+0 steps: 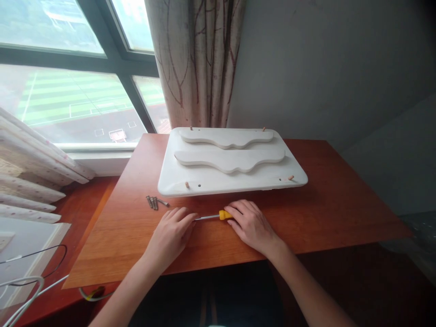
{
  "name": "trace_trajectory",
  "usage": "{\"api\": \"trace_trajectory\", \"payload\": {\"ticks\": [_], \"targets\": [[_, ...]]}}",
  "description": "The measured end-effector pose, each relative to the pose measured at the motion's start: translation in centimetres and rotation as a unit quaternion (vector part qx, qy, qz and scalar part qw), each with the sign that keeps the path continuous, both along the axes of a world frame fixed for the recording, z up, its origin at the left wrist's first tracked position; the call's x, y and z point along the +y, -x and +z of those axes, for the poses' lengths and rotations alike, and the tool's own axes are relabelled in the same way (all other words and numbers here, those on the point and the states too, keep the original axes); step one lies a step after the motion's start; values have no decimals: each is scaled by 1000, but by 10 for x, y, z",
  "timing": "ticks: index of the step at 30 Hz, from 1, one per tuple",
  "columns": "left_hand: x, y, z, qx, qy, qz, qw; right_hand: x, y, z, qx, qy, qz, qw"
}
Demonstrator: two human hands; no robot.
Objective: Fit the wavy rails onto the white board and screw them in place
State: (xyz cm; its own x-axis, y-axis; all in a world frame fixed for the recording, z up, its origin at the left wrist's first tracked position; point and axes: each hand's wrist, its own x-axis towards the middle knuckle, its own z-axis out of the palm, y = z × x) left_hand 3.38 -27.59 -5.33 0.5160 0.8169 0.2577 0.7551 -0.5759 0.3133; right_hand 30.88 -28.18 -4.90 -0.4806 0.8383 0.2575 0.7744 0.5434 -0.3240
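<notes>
A screwdriver with a yellow handle lies level between my hands, low over the wooden table. My right hand is closed round its handle. At the other end, my left hand pinches the tip of the metal shaft between thumb and fingers. Several screws rest in a loose group on the table, just beyond my left hand. Behind both hands lies a white board, with a wooden dowel near each corner and small dark holes beside them. Two wavy-edged white pieces lie lengthwise on the board.
The reddish-brown wooden table reaches to the wall at the back. A window and a patterned curtain stand behind it on the left. Cables hang and lie at the lower left, beside the table.
</notes>
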Motion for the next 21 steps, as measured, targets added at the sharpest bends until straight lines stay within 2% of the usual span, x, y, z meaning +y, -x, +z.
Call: {"api": "trace_trajectory", "payload": {"ticks": [11, 16, 19, 21], "targets": [[6, -6, 2, -4, -11, -5, 1000, 3, -5, 0, 4, -5, -6, 1000], [3, -2, 8, -71, -31, -13, 997, 5, -20, 12, 58, -84, 5, 995], [4, 6, 25, -168, -82, 17, 982, 16, -56, 27, 102, -189, -63, 975], [10, 14, 39, -204, -116, 83, 969, 28, -91, 34, 126, -240, -184, 945]]}}
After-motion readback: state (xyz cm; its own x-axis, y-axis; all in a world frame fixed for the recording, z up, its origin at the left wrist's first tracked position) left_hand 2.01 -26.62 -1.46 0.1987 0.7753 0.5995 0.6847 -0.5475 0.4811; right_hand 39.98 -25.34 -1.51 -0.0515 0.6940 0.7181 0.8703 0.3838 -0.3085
